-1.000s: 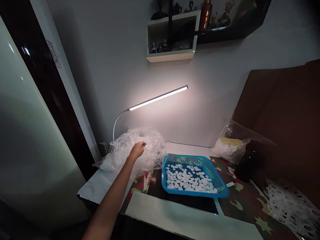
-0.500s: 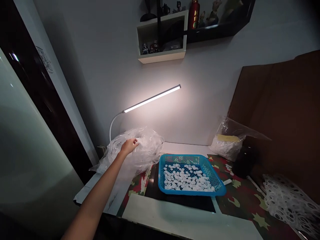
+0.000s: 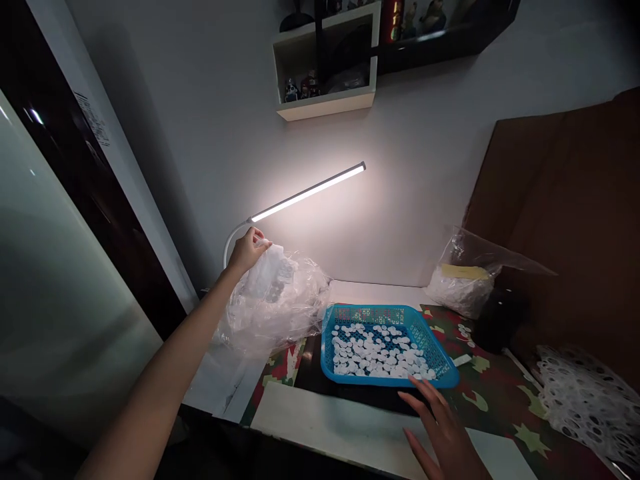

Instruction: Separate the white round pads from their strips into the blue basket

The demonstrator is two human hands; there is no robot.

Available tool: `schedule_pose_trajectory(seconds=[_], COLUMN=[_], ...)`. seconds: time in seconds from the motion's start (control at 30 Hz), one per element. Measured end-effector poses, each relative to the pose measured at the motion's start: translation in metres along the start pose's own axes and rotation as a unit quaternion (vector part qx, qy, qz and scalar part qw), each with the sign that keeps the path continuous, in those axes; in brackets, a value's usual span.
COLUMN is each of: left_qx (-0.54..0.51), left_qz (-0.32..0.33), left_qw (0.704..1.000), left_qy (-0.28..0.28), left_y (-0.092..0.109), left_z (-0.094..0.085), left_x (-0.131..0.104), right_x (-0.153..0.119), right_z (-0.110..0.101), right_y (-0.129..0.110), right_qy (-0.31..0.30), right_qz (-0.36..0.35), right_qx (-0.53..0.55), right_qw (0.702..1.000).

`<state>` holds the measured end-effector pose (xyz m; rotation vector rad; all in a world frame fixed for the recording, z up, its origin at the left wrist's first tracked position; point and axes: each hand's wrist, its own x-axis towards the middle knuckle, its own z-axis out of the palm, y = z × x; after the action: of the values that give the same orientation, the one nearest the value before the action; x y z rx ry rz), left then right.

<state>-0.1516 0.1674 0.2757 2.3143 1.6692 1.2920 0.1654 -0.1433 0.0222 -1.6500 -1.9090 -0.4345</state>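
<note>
My left hand (image 3: 247,251) pinches the top edge of a thin white sheet (image 3: 270,270) and holds it upright above the clear plastic bag (image 3: 300,303). Faint round marks show on the sheet's lower part, and its bottom end is hidden in the bag. Low on the right, my right hand (image 3: 440,430) has its fingers spread and holds nothing. Its fingertips are close to the front rim of a blue plastic basket (image 3: 390,381). Many small white discs (image 3: 373,353) lie scattered over the basket's bottom.
A lit lamp (image 3: 307,193) arches over the bag. At the right are a tied-open clear bag of white pieces (image 3: 457,287), a dark round object (image 3: 500,323) and a heap of punched white sheets (image 3: 587,400). A brown board (image 3: 555,193) stands behind them.
My left hand has risen from the plastic bag and moved slightly left, drawing the white sheet upward. My right hand has come into view beside the basket's front.
</note>
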Motion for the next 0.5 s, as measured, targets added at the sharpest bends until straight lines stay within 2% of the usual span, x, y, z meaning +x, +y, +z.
schedule_pose_trajectory(seconds=[0.1, 0.2, 0.37, 0.5], left_qx=[-0.023, -0.055, -0.13, -0.207], left_qz=[-0.018, -0.06, -0.142, -0.152], left_qw=[0.999, 0.996, 0.975, 0.954], left_qy=[-0.02, -0.046, -0.11, -0.156], left_y=[0.001, -0.004, -0.01, -0.007], left_z=[-0.003, -0.006, -0.014, -0.025], left_x=[0.004, 0.011, 0.022, 0.018], right_x=[0.005, 0.008, 0.018, 0.03], right_z=[0.019, 0.026, 0.023, 0.019], right_y=[0.011, 0.015, 0.028, 0.04], right_qy=[0.037, 0.054, 0.061, 0.033], right_qz=[-0.045, -0.045, -0.031, -0.039], right_qx=[-0.079, -0.107, -0.096, -0.054], right_qw=[0.995, 0.992, 0.993, 0.997])
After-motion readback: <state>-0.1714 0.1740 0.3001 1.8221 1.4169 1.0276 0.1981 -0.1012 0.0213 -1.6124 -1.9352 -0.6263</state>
